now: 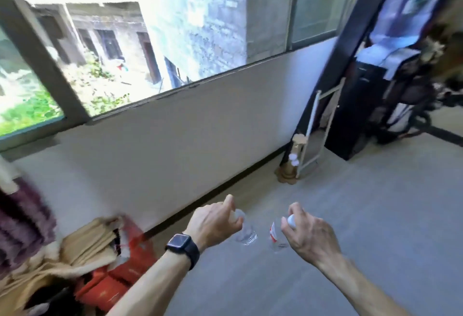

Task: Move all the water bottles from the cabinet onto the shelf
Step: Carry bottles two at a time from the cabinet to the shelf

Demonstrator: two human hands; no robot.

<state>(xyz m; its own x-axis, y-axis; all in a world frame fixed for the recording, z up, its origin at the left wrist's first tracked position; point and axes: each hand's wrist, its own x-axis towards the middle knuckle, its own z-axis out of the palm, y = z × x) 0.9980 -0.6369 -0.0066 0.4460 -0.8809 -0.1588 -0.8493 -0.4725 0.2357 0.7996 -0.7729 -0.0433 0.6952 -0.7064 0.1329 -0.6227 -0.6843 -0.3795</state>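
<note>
— Far left: a heap of tan cloth (85, 245) and red bags (130, 253) against the wall (175, 145), under the window (120, 47). No cabinet or shelf clearly in view.

— Next along?

— Left hand (213, 225), dark watch (183, 246) at the wrist, fingers curled tight round the top of a clear water bottle (246, 234), hanging neck-up over the grey floor (350, 215).

— And beside it?

— Second water bottle (274, 234), red label, white cap, pinched at the neck by the right hand (308, 233), closed on it. Near each other, not touching, both off the floor.

— Farther right?

— White folding frame (313, 135) leaning in the corner, then a dark doorway (363, 77). Blurred, hard to tell more.

— Step in hand?

— Probably carrying a pair mid-route toward the shelf.

— Next move?

— Finding the shelf, keeping both grips firm, then setting each bottle upright on a free spot before letting go.
</note>
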